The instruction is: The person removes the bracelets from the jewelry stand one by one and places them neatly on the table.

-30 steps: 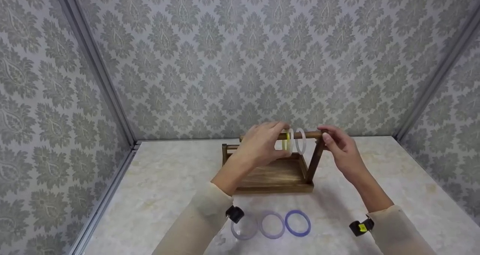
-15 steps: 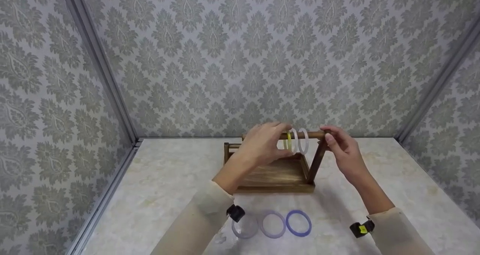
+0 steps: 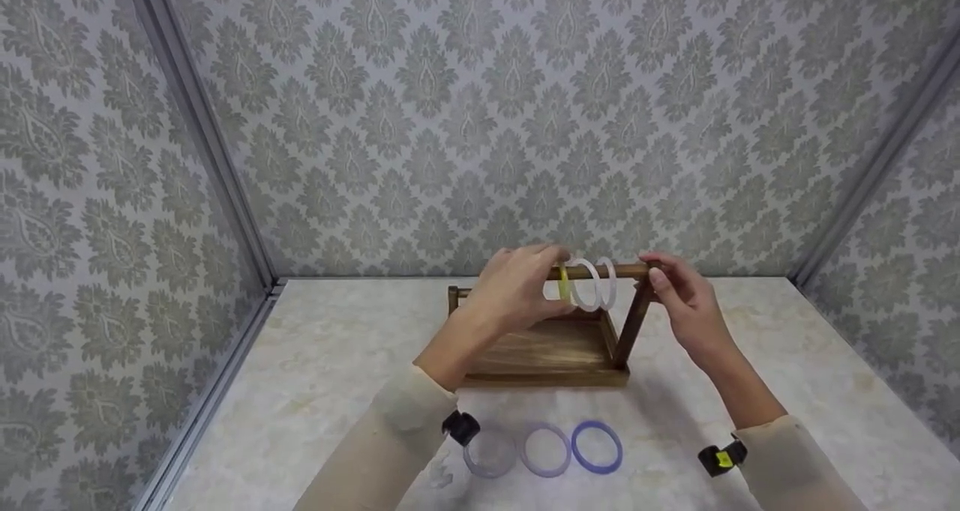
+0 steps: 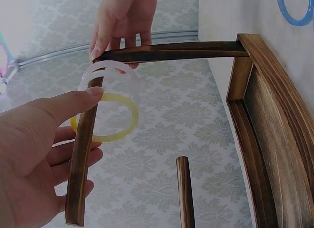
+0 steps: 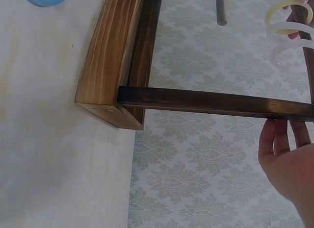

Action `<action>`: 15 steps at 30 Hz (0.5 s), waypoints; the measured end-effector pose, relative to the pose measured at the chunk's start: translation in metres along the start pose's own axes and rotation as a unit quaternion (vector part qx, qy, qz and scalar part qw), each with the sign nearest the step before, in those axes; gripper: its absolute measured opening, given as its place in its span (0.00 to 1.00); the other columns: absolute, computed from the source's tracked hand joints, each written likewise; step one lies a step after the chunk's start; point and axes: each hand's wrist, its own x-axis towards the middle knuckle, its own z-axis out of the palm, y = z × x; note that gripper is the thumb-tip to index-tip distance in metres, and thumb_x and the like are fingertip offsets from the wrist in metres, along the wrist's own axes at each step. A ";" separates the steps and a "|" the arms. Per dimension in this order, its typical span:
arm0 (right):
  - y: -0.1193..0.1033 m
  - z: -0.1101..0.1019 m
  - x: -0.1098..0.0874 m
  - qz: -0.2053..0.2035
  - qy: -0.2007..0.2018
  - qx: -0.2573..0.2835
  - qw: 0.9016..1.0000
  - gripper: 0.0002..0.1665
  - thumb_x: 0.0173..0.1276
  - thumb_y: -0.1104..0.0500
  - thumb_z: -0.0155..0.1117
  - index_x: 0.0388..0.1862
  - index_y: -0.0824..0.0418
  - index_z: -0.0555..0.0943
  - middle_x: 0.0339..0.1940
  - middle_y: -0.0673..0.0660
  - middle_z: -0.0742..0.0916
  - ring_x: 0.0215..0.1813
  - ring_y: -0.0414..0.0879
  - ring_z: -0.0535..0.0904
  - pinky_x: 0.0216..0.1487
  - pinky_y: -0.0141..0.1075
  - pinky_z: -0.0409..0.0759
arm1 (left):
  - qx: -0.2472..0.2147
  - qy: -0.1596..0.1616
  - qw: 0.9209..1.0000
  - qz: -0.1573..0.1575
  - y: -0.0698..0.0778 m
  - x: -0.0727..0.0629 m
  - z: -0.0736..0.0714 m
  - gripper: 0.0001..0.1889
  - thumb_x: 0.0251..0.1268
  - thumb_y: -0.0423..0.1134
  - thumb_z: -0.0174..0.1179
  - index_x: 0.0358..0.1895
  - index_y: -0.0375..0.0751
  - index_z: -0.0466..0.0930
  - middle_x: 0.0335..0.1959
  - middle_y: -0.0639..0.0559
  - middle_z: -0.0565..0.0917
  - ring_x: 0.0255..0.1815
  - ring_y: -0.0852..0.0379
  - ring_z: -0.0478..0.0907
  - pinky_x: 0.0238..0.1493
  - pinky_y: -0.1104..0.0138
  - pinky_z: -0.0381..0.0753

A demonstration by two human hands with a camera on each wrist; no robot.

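Observation:
A dark wooden bangle stand [image 3: 632,323] has a raised bar over a shallow tray. My left hand [image 3: 517,290] pinches a yellow bangle [image 3: 564,284] that encircles the bar; the left wrist view shows the thumb [image 4: 91,94] on its near rim and the fingers behind the bar. Two whitish bangles hang on the bar to the right, one white bangle [image 3: 598,290] closer to the left hand and a paler bangle [image 3: 613,284] beyond it. At the bar's right end, my right hand [image 3: 690,305] grips the corner where bar and upright meet.
On the table in front of the stand lie a blue bangle [image 3: 596,471], a pale purple bangle [image 3: 546,473] and a clear bangle [image 3: 490,475], side by side. A lower wooden rod [image 4: 184,189] stands behind the bar. Patterned walls [image 3: 510,121] enclose the table.
My left hand has slid left along the bar with the yellow bangle, opening a gap from the white bangle, which now hangs close to the paler one. The right hand keeps its grip.

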 end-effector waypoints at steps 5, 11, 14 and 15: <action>-0.001 0.002 0.001 -0.004 0.000 0.018 1.000 0.21 0.86 0.54 0.55 0.70 0.62 0.79 0.50 0.63 0.85 0.49 0.52 0.83 0.53 0.36 0.85 | -0.003 0.002 1.000 -0.011 -0.005 -0.006 -0.003 0.33 0.64 0.55 0.76 0.68 0.47 0.78 0.63 0.54 0.84 0.64 0.52 0.81 0.68 0.51 0.74; 0.000 0.002 0.001 -0.005 0.002 0.017 1.000 0.21 0.86 0.54 0.55 0.70 0.62 0.79 0.49 0.63 0.85 0.49 0.53 0.83 0.53 0.36 0.86 | -0.007 -0.006 1.000 -0.020 -0.008 -0.012 -0.007 0.34 0.66 0.56 0.75 0.70 0.47 0.77 0.65 0.54 0.83 0.67 0.52 0.78 0.72 0.50 0.72; 0.000 0.002 0.001 -0.004 0.006 0.012 1.000 0.21 0.86 0.54 0.55 0.70 0.62 0.79 0.49 0.63 0.85 0.49 0.53 0.83 0.52 0.37 0.86 | -0.017 -0.003 1.000 -0.019 -0.011 -0.014 -0.008 0.33 0.65 0.55 0.75 0.69 0.46 0.77 0.64 0.53 0.84 0.66 0.51 0.80 0.72 0.50 0.72; 0.000 0.003 0.001 -0.005 0.007 0.010 1.000 0.21 0.86 0.54 0.55 0.70 0.62 0.79 0.49 0.62 0.85 0.48 0.52 0.83 0.52 0.37 0.86 | -0.019 -0.002 1.000 -0.019 -0.012 -0.015 -0.009 0.33 0.65 0.55 0.76 0.69 0.46 0.77 0.64 0.53 0.84 0.66 0.51 0.80 0.72 0.50 0.72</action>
